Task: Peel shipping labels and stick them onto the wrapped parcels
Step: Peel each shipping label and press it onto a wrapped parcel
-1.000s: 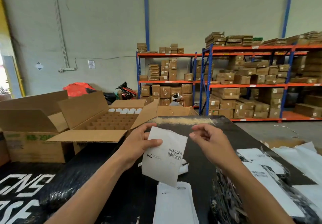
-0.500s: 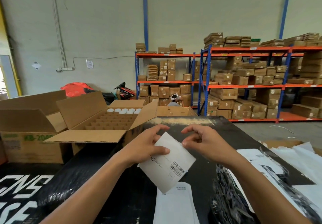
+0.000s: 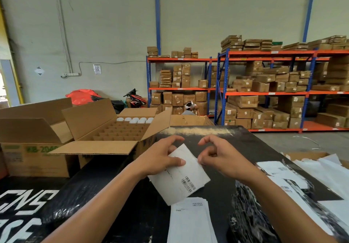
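The left hand [image 3: 160, 159] pinches a white rectangular barcoded paper label [image 3: 179, 174] above the stack of white label sheets [image 3: 190, 222]. The right hand [image 3: 219, 157] apparently picks its edge, fingers curled. A careless peel could tear or curl the label.

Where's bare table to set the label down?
Bare black top lies beyond both hands, up to the table's far edge, and between the open divider box and the label stack. The right side is crowded with labelled parcels.
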`<move>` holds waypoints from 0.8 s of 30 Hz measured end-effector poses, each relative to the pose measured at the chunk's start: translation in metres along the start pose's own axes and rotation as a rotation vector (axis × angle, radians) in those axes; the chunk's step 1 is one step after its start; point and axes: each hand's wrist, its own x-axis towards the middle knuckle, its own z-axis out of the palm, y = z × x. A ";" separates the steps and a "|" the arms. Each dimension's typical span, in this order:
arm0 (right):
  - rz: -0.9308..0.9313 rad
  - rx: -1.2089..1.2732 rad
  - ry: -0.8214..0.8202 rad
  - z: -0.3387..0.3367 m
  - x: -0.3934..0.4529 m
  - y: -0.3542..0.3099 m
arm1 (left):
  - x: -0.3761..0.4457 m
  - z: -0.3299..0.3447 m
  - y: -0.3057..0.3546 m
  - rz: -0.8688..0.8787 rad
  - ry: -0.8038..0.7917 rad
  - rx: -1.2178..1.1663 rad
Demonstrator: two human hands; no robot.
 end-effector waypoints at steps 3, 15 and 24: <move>0.046 0.120 0.066 0.007 0.003 0.004 | 0.004 0.008 0.000 0.004 0.226 0.033; 0.070 0.290 0.227 0.033 0.003 0.001 | -0.006 0.055 0.011 0.049 0.371 -0.318; 0.109 0.327 0.221 0.028 -0.002 0.001 | -0.006 0.052 0.009 0.098 0.316 -0.377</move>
